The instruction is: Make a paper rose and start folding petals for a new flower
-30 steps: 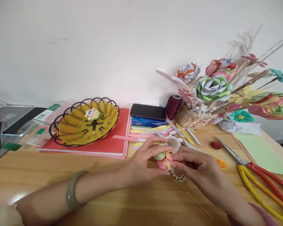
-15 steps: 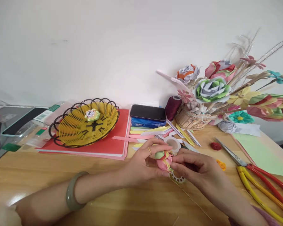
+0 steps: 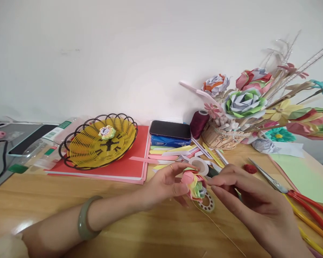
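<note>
My left hand (image 3: pixel 171 184) is closed around a small paper flower (image 3: pixel 195 184) with pink, yellow, green and pale layered petals. Just right of the flower, my right hand (image 3: pixel 239 193) makes a pinch with thumb and forefinger; whatever is between the tips is too small to make out. A thin thread (image 3: pixel 218 227) runs from under the flower to the lower right across the table. Partly behind the flower lies a white ring with holes (image 3: pixel 207 203). A roll of tape (image 3: pixel 200 166) sits just beyond the hands.
Scissors (image 3: pixel 278 186) lie at right beside green paper (image 3: pixel 307 179). Behind the hands are folded paper strips (image 3: pixel 172 154), a phone (image 3: pixel 170 129) on a blue packet, and a purple thread spool (image 3: pixel 199 123). A yellow basket (image 3: pixel 78 147) holds another flower. Paper flowers (image 3: pixel 244 102) stand at back right.
My right hand has drawn back to the right, off the flower, still pinching. My left hand has turned the flower so its layered centre faces right.
</note>
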Demonstrator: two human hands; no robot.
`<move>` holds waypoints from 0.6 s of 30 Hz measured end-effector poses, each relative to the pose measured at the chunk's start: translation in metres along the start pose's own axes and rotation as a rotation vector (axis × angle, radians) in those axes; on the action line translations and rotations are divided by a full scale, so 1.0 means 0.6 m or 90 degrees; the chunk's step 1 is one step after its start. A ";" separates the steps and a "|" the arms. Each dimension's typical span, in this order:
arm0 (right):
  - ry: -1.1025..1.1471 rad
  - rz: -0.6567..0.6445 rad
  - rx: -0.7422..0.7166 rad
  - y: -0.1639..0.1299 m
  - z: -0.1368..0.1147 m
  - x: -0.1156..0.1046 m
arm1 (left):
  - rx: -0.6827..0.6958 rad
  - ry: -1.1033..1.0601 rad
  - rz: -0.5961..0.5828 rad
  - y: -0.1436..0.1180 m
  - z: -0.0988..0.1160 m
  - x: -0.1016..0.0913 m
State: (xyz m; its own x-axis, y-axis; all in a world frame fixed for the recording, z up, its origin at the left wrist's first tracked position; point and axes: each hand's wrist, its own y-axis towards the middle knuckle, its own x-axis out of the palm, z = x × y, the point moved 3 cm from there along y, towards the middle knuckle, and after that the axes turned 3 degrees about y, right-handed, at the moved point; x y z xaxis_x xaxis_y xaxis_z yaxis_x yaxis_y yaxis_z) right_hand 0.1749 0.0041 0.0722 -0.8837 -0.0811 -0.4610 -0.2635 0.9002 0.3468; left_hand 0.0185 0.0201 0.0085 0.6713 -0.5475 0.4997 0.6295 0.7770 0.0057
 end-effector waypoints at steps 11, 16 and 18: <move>-0.086 -0.064 -0.138 -0.004 -0.010 0.004 | -0.083 -0.064 -0.015 -0.003 -0.014 0.001; -0.111 -0.100 -0.192 -0.001 -0.011 0.009 | -0.126 -0.045 -0.013 -0.001 -0.021 0.005; -0.110 -0.119 -0.196 -0.002 -0.009 0.011 | -0.143 -0.042 -0.007 -0.001 -0.025 0.005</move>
State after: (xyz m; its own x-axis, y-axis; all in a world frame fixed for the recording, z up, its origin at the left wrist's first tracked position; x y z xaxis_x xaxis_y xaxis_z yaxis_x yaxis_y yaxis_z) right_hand 0.1676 0.0002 0.0731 -0.7390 -0.1346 -0.6602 -0.5398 0.7046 0.4606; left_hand 0.0260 0.0135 -0.0032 0.6413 -0.5290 0.5558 0.7130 0.6785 -0.1768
